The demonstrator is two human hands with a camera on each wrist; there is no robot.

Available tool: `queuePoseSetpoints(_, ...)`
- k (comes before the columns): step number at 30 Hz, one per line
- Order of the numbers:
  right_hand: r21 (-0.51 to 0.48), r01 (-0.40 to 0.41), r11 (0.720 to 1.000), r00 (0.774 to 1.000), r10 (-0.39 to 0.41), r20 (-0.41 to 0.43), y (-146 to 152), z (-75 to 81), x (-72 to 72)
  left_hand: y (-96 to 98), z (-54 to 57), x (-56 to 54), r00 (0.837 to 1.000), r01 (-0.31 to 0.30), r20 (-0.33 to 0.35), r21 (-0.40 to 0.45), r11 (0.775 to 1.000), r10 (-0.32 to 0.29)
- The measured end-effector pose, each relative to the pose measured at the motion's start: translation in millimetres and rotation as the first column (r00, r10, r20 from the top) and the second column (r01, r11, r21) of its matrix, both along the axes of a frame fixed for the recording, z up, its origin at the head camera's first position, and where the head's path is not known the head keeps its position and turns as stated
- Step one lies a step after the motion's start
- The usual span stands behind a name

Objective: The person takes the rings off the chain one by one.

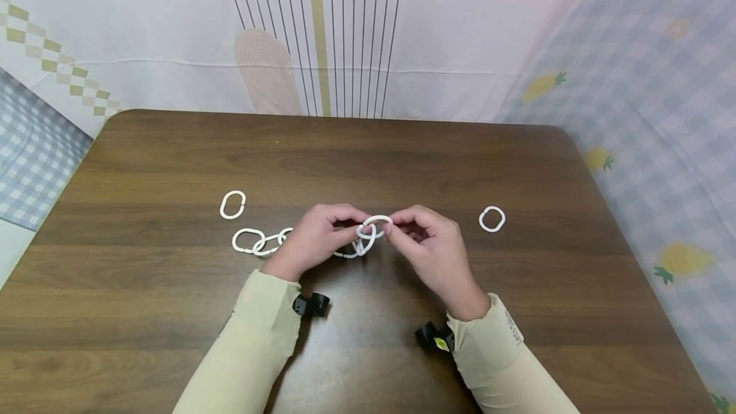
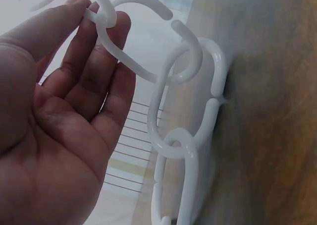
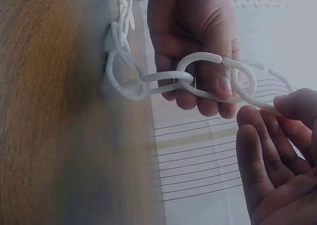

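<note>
My left hand (image 1: 313, 235) pinches a white plastic chain link (image 3: 198, 56) between thumb and fingers. That link is the end one of a white chain (image 1: 246, 230), which passes behind the left hand and lies partly on the table. With thumb and fingertips my right hand (image 1: 434, 248) grips another white link (image 1: 377, 217). In the right wrist view this link hooks through the left hand's link, whose split faces it. The left wrist view shows several joined links (image 2: 153, 111) hanging beside the left palm, each with a small gap in its loop.
One loose white link (image 1: 223, 206) lies on the brown wooden table (image 1: 345, 165) left of the hands, another loose link (image 1: 482, 218) to the right. Black wrist cameras (image 1: 311, 305) sit at both cuffs. Patterned cloth (image 1: 460, 30) hangs behind the table.
</note>
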State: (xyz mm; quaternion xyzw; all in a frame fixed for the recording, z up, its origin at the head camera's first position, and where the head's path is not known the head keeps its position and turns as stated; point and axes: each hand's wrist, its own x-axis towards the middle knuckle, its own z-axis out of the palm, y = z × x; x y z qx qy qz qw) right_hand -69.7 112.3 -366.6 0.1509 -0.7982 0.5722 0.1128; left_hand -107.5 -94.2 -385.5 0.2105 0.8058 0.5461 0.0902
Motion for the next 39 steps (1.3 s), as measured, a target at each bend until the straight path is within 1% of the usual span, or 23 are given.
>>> queuePoseSetpoints(5,0.018,0.030,0.999,0.999,-0.029,-0.027,1.0,0.3,-0.5,-0.5,0.1,-0.2,1.000,-0.024,-0.017,-0.012,1.000,0.024)
queuePoseSetpoints(7,0.019,0.034,0.999,0.999,-0.034,-0.026,1.1,0.7,-0.5,-0.9,-0.4,-0.7,0.999,-0.028,-0.026,-0.008,1.000,0.028)
queuePoseSetpoints(13,0.028,0.020,0.999,1.000,-0.020,0.003,0.6,2.1,-0.6,-4.0,-1.9,-2.8,0.998,-0.036,-0.059,0.011,0.999,0.037)
queuePoseSetpoints(18,0.041,0.014,0.999,1.000,-0.014,0.002,1.2,2.4,-0.6,-6.7,-0.9,-3.7,0.994,-0.068,-0.082,-0.004,0.998,0.068)
queuePoseSetpoints(21,0.052,0.005,0.999,1.000,-0.005,-0.006,1.6,1.9,-0.6,-8.1,-1.0,-4.1,0.993,-0.088,-0.074,-0.006,0.996,0.087)
queuePoseSetpoints(24,0.058,-0.005,0.998,1.000,0.006,-0.010,1.8,1.1,-0.6,-9.5,-0.5,-3.8,0.993,-0.099,-0.059,0.006,0.995,0.099)
queuePoseSetpoints(29,0.079,-0.013,0.997,1.000,0.014,-0.020,1.1,0.1,-0.9,-13.0,-0.7,-4.1,0.992,-0.116,-0.053,0.020,0.993,0.117)
queuePoseSetpoints(35,0.110,-0.018,0.994,0.998,0.025,-0.062,1.5,-0.8,-1.4,-15.0,1.5,-4.1,0.990,-0.136,-0.036,0.024,0.990,0.137)
queuePoseSetpoints(39,0.114,-0.026,0.993,0.995,0.037,-0.089,2.3,-1.2,-1.8,-15.7,3.2,-4.6,0.990,-0.138,-0.024,0.027,0.990,0.138)
